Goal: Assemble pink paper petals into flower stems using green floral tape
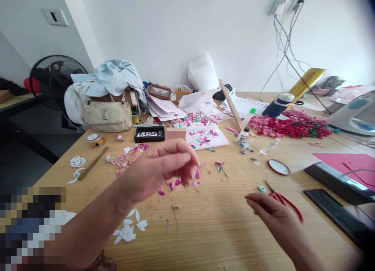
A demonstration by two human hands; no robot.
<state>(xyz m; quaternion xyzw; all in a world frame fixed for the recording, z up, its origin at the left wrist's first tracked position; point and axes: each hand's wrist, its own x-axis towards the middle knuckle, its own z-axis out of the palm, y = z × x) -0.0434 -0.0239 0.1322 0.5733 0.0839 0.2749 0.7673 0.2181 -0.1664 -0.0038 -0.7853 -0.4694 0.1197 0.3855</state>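
Note:
My left hand point(164, 165) is raised over the table at the centre, its fingers curled downward above scattered magenta petals point(175, 183); whatever its fingertips may hold is hidden. To the right, my right hand point(268, 210) has its thumb and fingertips pressed together, and anything between them is too small to name. Beside it lie red-handled scissors point(283, 198) and a small teal roll point(262, 189). A finished-looking magenta flower on a stem point(219, 164) rests between the hands, farther back. White petals point(125, 232) lie below my left forearm.
Behind are a black tray point(149, 139), a white sheet with purple flowers point(218, 142), a glue bottle point(242, 135) and a red flower pile point(304, 124). A round lid point(279, 167) and a phone point(331, 208) lie right. Brown sticks point(93, 164) and a beige bag point(108, 114) are left.

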